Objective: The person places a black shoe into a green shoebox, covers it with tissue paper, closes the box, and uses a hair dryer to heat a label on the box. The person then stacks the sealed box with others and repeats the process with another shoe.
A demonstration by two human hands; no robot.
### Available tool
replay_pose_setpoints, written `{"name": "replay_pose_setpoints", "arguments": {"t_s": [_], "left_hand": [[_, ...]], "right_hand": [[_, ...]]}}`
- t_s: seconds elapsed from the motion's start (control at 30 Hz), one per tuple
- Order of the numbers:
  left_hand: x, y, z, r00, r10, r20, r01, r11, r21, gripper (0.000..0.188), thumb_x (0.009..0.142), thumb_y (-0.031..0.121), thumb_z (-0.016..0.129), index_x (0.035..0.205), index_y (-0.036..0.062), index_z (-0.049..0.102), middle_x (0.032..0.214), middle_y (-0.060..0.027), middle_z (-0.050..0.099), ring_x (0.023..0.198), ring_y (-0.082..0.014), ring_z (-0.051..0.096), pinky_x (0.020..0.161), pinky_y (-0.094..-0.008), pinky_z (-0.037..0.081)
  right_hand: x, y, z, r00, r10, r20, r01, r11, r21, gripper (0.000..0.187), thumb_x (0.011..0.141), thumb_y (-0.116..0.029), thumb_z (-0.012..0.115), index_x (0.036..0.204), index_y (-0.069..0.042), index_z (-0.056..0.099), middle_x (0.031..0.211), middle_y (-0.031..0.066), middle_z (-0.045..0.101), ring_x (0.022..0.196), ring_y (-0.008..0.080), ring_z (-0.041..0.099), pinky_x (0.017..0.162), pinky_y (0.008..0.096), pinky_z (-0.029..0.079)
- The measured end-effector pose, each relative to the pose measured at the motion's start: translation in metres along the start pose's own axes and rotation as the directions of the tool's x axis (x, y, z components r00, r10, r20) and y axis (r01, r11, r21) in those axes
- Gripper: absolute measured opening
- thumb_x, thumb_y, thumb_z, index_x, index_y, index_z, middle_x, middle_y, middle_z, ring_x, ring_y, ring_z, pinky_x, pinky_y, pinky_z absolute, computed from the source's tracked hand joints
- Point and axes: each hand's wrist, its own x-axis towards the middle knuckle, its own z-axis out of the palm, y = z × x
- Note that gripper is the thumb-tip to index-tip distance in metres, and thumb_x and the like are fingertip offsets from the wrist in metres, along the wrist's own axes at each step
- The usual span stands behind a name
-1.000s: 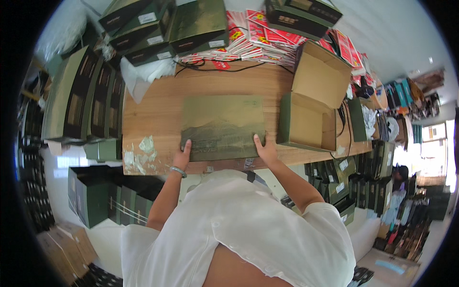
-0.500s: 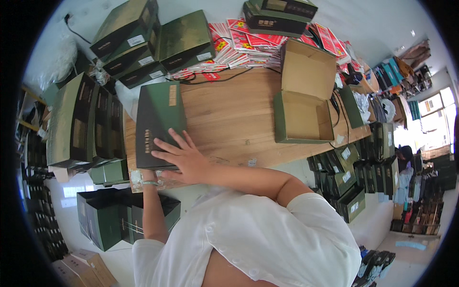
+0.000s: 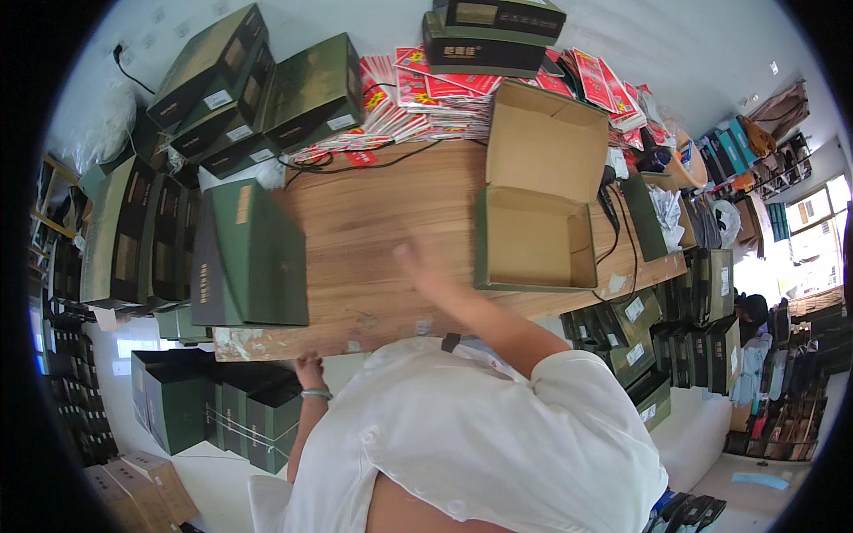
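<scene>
A dark green shoebox [image 3: 253, 258] stands at the left end of the wooden table [image 3: 391, 195], and neither hand touches it. My right hand [image 3: 425, 271] is above the middle of the table, smeared by motion, between that box and an open shoebox [image 3: 538, 240]. The open box shows a bare tan inside, and its lid is tipped back. My left hand [image 3: 310, 370] hangs just off the table's near edge, close to the green box. Its fingers look curled in, with no object visible in them. A bracelet circles the left wrist.
Stacked shoeboxes [image 3: 222, 98] and red printed packets [image 3: 426, 93] line the table's back. More boxes [image 3: 133, 235] crowd the left side. Black cables [image 3: 613, 218] run along the right. Open green boxes [image 3: 191, 400] stand on the floor at lower left.
Both hands have come off the green shoebox. My right hand has moved right over the table, and the left has dropped back below its near edge. The view has shifted slightly.
</scene>
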Motion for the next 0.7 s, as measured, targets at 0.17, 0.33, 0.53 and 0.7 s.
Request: {"name": "replay_pose_setpoints", "arguments": {"t_s": [0.17, 0.33, 0.53, 0.7], "left_hand": [[-0.056, -0.031, 0.128, 0.903, 0.097, 0.418, -0.327, 0.785, 0.525, 0.011, 0.084, 0.015, 0.072, 0.088, 0.0049, 0.070, 0.074, -0.0015, 0.065, 0.066, -0.0098, 0.057, 0.056, -0.0279, 0.045], [-0.130, -0.031, 0.271, 0.778, 0.239, 0.581, -0.436, 0.871, 0.226, 0.022, 0.089, 0.023, 0.069, 0.093, 0.0015, 0.072, 0.082, -0.0046, 0.070, 0.074, -0.0114, 0.062, 0.064, -0.0268, 0.048], [-0.201, -0.007, 0.359, 0.851, -0.251, 0.460, 0.002, 0.879, 0.477, 0.046, 0.100, 0.041, 0.048, 0.131, 0.0070, 0.049, 0.112, -0.0146, 0.065, 0.096, -0.0245, 0.064, 0.082, -0.0365, 0.050], [-0.149, -0.069, 0.332, 0.522, 0.037, 0.852, -0.526, 0.801, 0.287, 0.076, 0.096, 0.065, 0.031, 0.152, 0.0144, 0.019, 0.131, -0.0231, 0.056, 0.118, -0.0349, 0.057, 0.097, -0.0451, 0.044]], "right_hand": [[0.043, 0.163, -0.208, 0.872, 0.214, -0.441, -0.330, 0.921, -0.206, 0.057, 0.091, -0.022, 0.059, 0.137, 0.007, 0.041, 0.132, 0.0316, 0.049, 0.126, 0.0423, 0.046, 0.106, 0.0453, 0.037], [0.081, 0.299, -0.339, 0.773, 0.225, -0.593, -0.480, 0.819, -0.316, 0.060, 0.086, -0.027, 0.064, 0.131, 0.007, 0.045, 0.120, 0.0325, 0.057, 0.114, 0.0432, 0.055, 0.098, 0.0449, 0.044], [0.123, 0.369, -0.389, 0.861, 0.393, -0.322, -0.472, 0.853, -0.222, 0.049, 0.087, -0.029, 0.063, 0.120, 0.006, 0.056, 0.111, 0.0315, 0.062, 0.108, 0.0438, 0.058, 0.094, 0.0455, 0.047], [0.119, 0.357, -0.360, 0.930, 0.209, -0.301, -0.258, 0.956, -0.136, 0.023, 0.090, -0.019, 0.058, 0.102, -0.001, 0.067, 0.100, 0.0249, 0.067, 0.101, 0.0422, 0.061, 0.087, 0.0439, 0.049]]}}
